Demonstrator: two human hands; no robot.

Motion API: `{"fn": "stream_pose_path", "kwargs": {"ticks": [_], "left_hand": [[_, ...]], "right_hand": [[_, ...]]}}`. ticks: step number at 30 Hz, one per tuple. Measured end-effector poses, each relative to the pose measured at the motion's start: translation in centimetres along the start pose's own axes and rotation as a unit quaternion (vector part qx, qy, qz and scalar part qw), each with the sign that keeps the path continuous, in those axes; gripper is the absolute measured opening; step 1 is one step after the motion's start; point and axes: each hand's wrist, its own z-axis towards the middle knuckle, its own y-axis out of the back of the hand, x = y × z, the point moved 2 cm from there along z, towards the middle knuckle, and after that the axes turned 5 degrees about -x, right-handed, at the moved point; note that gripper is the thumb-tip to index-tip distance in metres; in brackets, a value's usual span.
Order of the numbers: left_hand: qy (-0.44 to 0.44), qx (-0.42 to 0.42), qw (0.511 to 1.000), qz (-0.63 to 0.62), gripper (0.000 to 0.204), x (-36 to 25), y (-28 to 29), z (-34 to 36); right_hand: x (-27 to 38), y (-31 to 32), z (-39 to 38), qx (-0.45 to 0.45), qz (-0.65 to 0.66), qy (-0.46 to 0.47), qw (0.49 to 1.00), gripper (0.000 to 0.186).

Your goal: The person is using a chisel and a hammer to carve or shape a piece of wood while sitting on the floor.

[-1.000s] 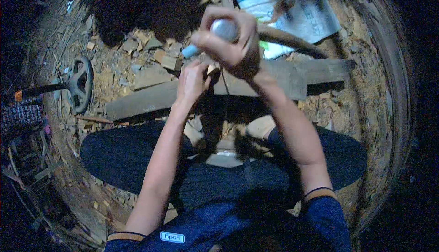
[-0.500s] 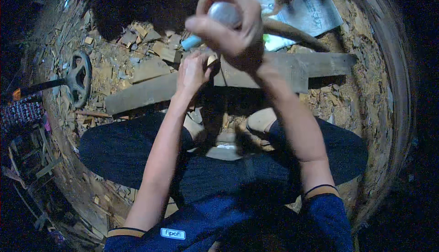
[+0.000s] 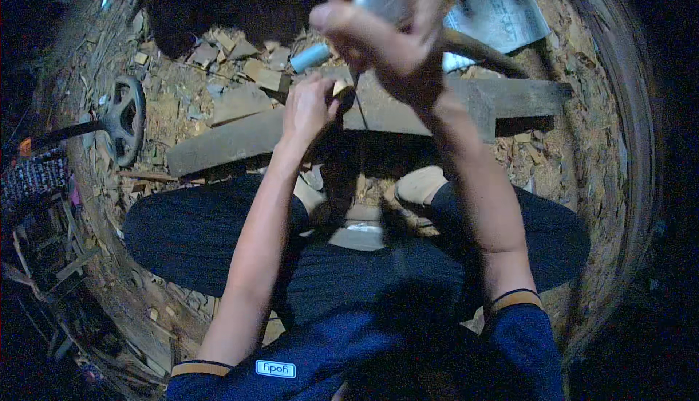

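Your right hand [image 3: 397,33], blurred, wraps around a tool [image 3: 384,4] whose rounded end is smooth and silvery, now farther right and higher in view than half a second ago. Your left hand [image 3: 307,109], barely shifted, curls about a small pale-ended piece [image 3: 340,88] near the grey beam [image 3: 233,144]; beyond lies a blue cylinder [image 3: 311,58].

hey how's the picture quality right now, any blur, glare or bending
In the head view, the right hand is blurred and the silver knob in it catches light, the left hand looks sharper; toward the head view's rim, the ground curves and darkens.
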Motion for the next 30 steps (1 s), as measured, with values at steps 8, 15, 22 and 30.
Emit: {"fn": "stream_pose_path", "kwargs": {"ticks": [8, 15, 22, 30], "left_hand": [[-0.046, -0.023, 0.998, -0.037, 0.031, 1.0, -0.8, 0.2], [0.033, 0.073, 0.980, -0.184, 0.048, 2.8, -1.5, 0.5], [-0.049, -0.076, 0.994, -0.067, 0.053, 1.8, -1.6, 0.3], [0.005, -0.005, 0.997, -0.081, 0.052, 2.4, -1.2, 1.0]], "right_hand": [[-2.9, 0.2, -1.4, -0.008, 0.002, -0.031, 1.000, 0.021], [-3.0, 1.0, -1.6, -0.024, 0.036, -0.038, 0.998, 0.022], [-2.6, 1.7, -1.8, -0.046, 0.024, -0.088, 0.995, 0.024], [-0.9, 1.4, 0.3, 0.009, 0.005, -0.085, 0.996, 0.046]]}}
